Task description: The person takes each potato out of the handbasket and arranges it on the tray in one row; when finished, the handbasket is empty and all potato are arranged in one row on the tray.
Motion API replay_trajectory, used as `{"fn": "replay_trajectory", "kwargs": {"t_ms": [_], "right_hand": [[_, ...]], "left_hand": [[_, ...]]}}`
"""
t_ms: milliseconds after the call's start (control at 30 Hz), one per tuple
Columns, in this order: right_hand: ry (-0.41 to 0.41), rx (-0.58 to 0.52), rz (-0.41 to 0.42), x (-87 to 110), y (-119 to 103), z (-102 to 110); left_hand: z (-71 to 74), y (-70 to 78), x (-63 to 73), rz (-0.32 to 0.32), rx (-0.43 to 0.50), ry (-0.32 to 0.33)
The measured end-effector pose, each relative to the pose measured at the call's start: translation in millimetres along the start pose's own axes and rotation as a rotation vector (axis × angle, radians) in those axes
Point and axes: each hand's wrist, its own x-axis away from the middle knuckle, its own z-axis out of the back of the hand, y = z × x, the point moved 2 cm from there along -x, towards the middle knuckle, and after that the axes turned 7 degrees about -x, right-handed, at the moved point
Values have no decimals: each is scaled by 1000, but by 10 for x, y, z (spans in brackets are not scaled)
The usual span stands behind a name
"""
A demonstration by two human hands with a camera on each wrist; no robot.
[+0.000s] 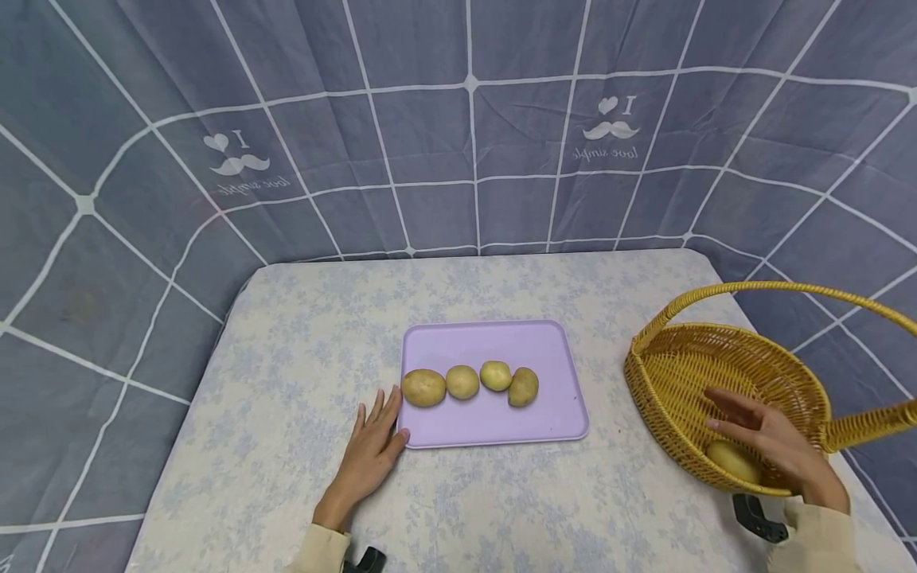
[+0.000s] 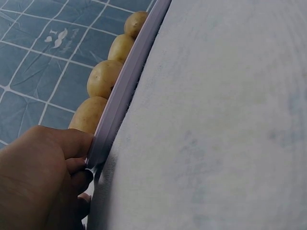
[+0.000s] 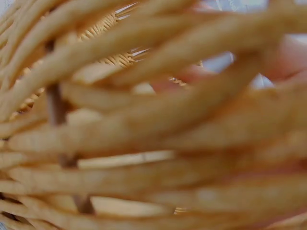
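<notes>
Several potatoes lie in a row on a lilac tray in the head view, the biggest at the left end. Against the tray's left edge rests my left hand, its fingers extended and its thumb on the rim near the corner. The left wrist view shows that thumb at the tray's rim, with potatoes behind it. Inside a yellow wicker basket, my right hand hovers with loose fingers above a single potato, apparently gripping nothing. Basket weave hides most of it in the right wrist view.
A tall arched handle rises over the basket at the table's right side. Pale floral cloth covers the table. Grey-blue curtains with white grid lines hang behind and at both sides.
</notes>
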Motion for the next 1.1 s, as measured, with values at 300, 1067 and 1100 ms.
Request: {"fn": "replay_trajectory", "kwargs": {"t_ms": [300,1067,1100], "right_hand": [[-90,10,-81,39,-11,-107],[-207,-94,-226,153,-89,-160],[-208,-89,-234,154,-90,-159]], "left_hand": [[-2,6,-3,-2,2,-4],[16,8,9,-6,4,7],[17,10,10,-10,4,9]]}}
